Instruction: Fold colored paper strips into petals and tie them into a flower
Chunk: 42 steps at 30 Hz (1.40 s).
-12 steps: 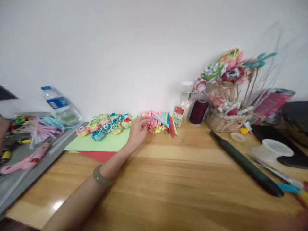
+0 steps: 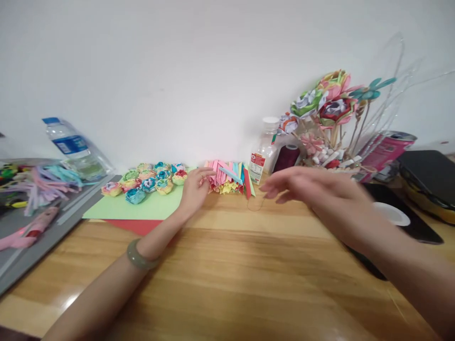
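Right of the paper bundle [image 2: 227, 177] on the table [image 2: 220, 274], a spool [image 2: 286, 158] is partly hidden by the blurred right hand [image 2: 320, 192], fingers loosely parted. At the bundle's left edge, the fingers of the left hand [image 2: 195, 189] are placed; their grip cannot be told.

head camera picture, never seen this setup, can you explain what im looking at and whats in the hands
There is no machine: a camera worn on a person's head looks forward and down at their bare hands. The left hand is beside a bundle of multicoloured paper strips; whether it touches them is unclear. The blurred right hand hangs over a brown wooden table. No held object is visible. Left of the strips, multicoloured paper rosettes sit on a light green paper sheet. Beyond the right hand stand a clear white-capped bottle and a dark purple thread spool.
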### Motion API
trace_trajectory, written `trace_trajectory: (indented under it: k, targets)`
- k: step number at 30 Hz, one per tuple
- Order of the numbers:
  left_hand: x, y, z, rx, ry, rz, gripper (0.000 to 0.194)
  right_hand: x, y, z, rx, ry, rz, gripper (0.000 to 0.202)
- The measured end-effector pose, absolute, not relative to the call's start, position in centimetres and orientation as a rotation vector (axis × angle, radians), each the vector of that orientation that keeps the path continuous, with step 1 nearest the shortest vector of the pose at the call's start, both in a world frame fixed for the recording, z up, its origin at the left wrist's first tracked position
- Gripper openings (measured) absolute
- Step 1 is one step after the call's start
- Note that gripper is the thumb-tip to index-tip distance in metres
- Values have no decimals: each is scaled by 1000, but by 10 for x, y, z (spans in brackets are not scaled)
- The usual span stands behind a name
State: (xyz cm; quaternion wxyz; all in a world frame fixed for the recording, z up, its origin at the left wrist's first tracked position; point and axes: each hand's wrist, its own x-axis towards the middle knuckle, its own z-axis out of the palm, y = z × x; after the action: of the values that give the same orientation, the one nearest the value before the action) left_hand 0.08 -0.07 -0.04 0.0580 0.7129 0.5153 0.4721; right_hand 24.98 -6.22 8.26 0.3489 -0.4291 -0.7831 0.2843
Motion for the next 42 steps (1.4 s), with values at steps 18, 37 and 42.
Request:
trace_trajectory:
  k: [18, 37, 42]
  targets:
    - [28, -34, -13, 1878, 1390, 955, 29, 203, 26, -1, -1723, -2241, 490, 47]
    - [63, -67, -5, 912, 842, 992, 28, 196, -54, 15, -1511, -2463, 560, 17]
    - [51, -66, -8, 823, 950, 1050, 26, 197, -39, 22, -1328, -2463, 675, 27]
